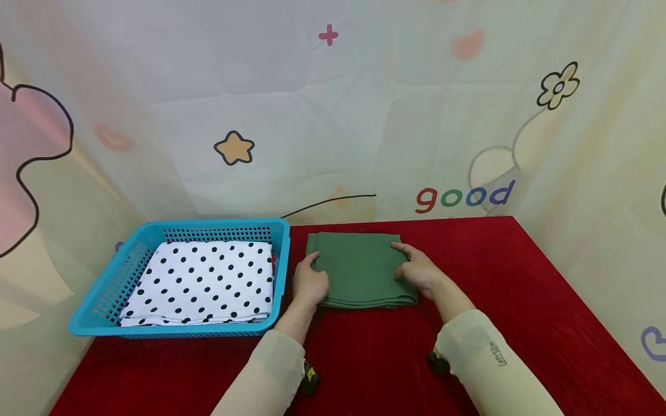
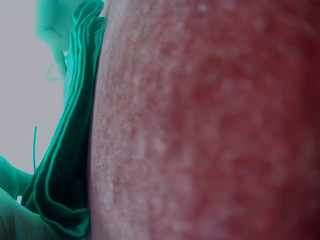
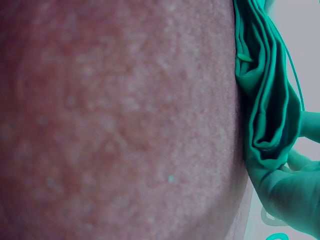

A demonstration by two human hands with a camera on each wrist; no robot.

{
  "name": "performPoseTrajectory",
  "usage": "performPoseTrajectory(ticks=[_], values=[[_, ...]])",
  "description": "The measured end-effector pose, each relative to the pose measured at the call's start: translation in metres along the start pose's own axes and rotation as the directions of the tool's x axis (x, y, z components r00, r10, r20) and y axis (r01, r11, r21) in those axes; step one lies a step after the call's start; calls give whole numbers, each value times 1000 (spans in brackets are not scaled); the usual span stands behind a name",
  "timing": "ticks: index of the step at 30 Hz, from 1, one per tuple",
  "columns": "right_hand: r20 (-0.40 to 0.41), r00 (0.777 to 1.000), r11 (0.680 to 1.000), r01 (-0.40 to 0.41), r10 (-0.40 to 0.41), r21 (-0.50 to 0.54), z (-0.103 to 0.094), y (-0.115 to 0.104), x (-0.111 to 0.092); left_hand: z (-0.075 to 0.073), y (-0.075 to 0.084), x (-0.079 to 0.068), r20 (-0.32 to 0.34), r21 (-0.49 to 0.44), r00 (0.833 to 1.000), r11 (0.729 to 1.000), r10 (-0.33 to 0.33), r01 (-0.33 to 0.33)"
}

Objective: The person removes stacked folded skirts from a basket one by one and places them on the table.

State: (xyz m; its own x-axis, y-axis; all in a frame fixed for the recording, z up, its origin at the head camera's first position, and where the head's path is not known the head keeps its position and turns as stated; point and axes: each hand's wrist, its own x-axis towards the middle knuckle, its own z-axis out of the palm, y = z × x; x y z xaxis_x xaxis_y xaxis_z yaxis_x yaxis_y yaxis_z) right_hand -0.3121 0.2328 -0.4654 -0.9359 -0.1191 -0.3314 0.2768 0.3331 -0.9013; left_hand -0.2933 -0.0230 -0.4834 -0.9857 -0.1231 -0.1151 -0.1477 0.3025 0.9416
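Observation:
A folded green cloth lies on the red table cover, its stacked layers showing along the near edge. My left hand holds its left side, index finger stretched along the edge and thumb over the top. On the opposite side, my right hand grips the right edge with thumb and index finger spread apart on it. From the right wrist, the cloth's rolled fold shows between the fingers. In the left wrist view the layered end of the cloth sits against the left fingers.
A blue plastic basket stands to the left, beside my left forearm. Inside it lies a folded white cloth with black dots, and a bit of red shows at its right side. A printed curtain hangs behind the red table cover.

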Motion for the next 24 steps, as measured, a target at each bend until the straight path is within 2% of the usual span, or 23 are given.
performPoseTrajectory(ticks=[16, 20, 24], values=[[-54, 998, 994, 15, -20, -106, 0, -9, -8, 4, 13, -8, -83, 42, 996, 998, -37, 40], [-80, 996, 991, 33, -44, -129, 0, -16, -11, 5, 20, -12, -86, 82, 996, 996, -13, 20], [-111, 991, 984, 56, -75, -167, 1, -25, -15, 6, 29, -17, -61, 115, 998, 993, 22, -15]])
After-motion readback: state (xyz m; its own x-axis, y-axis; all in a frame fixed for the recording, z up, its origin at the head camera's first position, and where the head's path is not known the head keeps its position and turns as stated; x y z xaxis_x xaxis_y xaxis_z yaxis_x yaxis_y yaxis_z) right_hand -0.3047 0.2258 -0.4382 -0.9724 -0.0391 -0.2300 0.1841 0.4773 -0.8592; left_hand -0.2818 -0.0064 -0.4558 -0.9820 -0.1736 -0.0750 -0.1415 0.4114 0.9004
